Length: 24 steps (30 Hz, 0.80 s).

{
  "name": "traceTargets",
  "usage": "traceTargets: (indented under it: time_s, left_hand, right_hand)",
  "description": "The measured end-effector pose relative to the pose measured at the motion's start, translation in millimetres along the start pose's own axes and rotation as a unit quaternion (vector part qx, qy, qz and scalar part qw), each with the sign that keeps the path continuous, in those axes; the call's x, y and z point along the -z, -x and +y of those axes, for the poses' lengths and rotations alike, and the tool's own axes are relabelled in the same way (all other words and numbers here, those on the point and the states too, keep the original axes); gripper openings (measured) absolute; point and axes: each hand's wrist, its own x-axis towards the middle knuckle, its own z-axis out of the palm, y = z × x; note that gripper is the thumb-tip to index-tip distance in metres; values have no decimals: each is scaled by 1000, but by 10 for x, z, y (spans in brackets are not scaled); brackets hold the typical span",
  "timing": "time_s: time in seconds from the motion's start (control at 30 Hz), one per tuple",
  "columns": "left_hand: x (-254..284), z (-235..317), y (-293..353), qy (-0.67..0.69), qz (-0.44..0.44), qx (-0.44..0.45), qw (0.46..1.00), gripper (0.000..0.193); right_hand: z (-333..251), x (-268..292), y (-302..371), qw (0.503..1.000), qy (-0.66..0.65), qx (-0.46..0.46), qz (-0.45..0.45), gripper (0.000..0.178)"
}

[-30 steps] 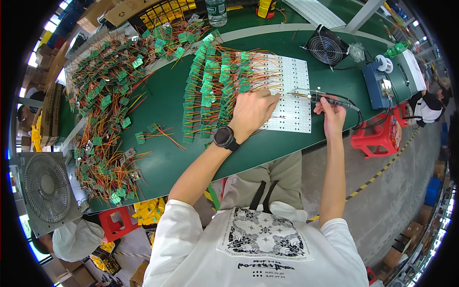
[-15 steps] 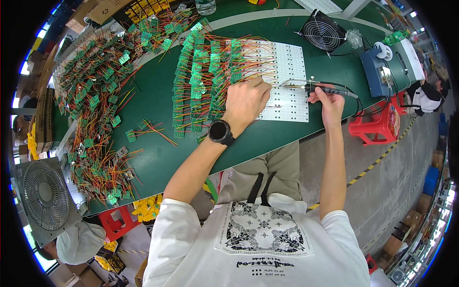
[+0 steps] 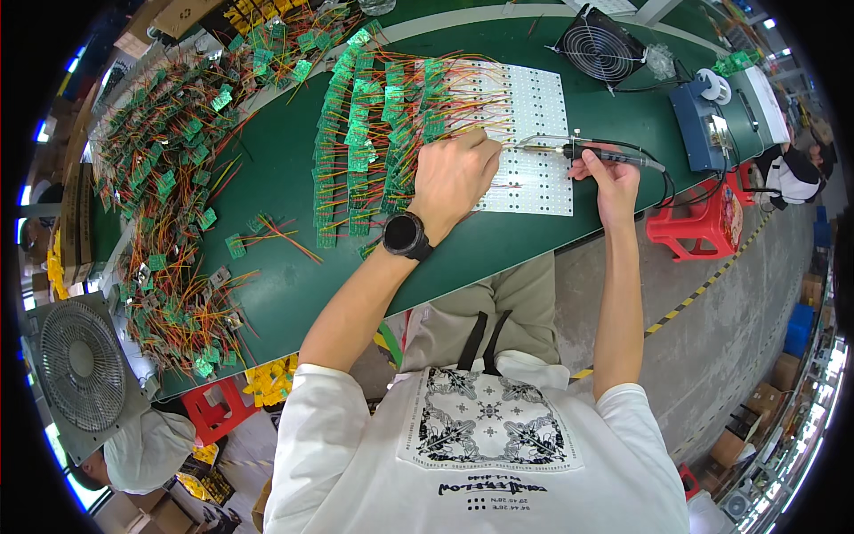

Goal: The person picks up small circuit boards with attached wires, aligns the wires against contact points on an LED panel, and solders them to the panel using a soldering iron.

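My left hand point(image 3: 452, 176), with a black watch on its wrist, lies curled over the left part of a white panel point(image 3: 544, 198) marked with rows of dots. Its fingers are bent together by the wire ends; what they pinch is hidden. In my right hand point(image 3: 612, 189) is a soldering iron point(image 3: 614, 156) with a black handle, its metal tip pointing left over the panel, close to the left fingertips. Green circuit boards point(image 3: 360, 153) with red and yellow wires stand in long rows left of the panel, some wires reaching across it.
A large heap of wired circuit boards point(image 3: 169, 187) covers the table's left side. A few loose boards point(image 3: 236, 246) lie nearer. Behind the panel stands a black fan point(image 3: 600, 52); to the right, a blue soldering station point(image 3: 698, 125). A red stool point(image 3: 698, 227) is beside the table.
The view has shifted slightly, so the table sits a little higher in the picture. The soldering iron has moved slightly left over the panel; my left hand keeps nearly the same pose.
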Motion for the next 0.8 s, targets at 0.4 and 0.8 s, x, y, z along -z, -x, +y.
traceTargets:
  time_s: [0.4, 0.8]
  left_hand:
    - [-6, -15, 5, -4, -7, 0, 1000, 8]
    - [199, 70, -140, 37, 65, -122, 990, 12]
  right_hand:
    - [7, 0, -6, 1000, -12, 2, 17, 23]
    - [42, 49, -24, 998, -36, -2, 53, 23]
